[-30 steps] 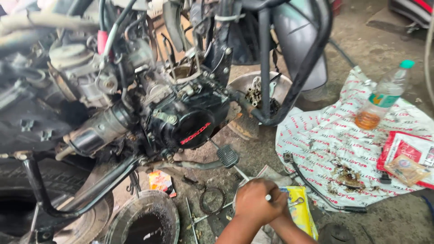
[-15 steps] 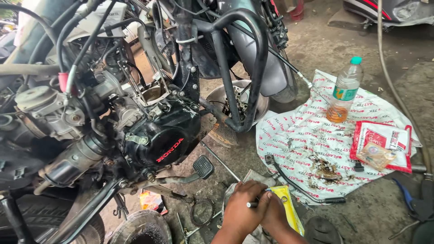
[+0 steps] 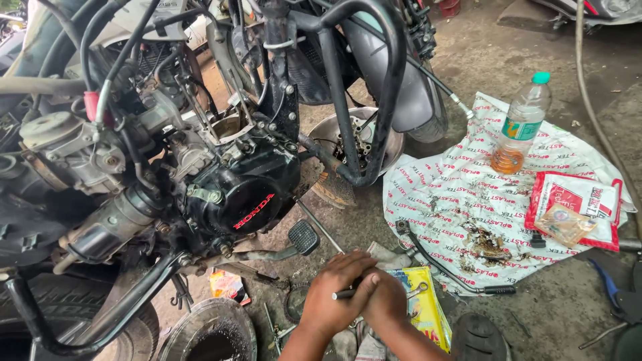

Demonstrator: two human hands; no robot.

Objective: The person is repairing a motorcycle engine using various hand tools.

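Both hands have drawn together since the earlier frame, low on the oily ground before the stripped motorcycle engine (image 3: 227,194).

Left hand (image 3: 334,297) and right hand (image 3: 386,301) close their fingers around a thin grey metal tool (image 3: 344,294), just beside the yellow packet (image 3: 424,307). A firm, steady grip near the tool's tip would serve best, the wrists kept low.

A rough, oil-stained concrete floor (image 3: 548,321) is seen under flat daylight. At nine o'clock, a stripped motorcycle (image 3: 200,154) is propped up. Toward three o'clock a printed plastic sheet (image 3: 455,194) is spread (grit scattered over it), and a clear bottle (image 3: 523,124) of amber liquid is stood at two o'clock.
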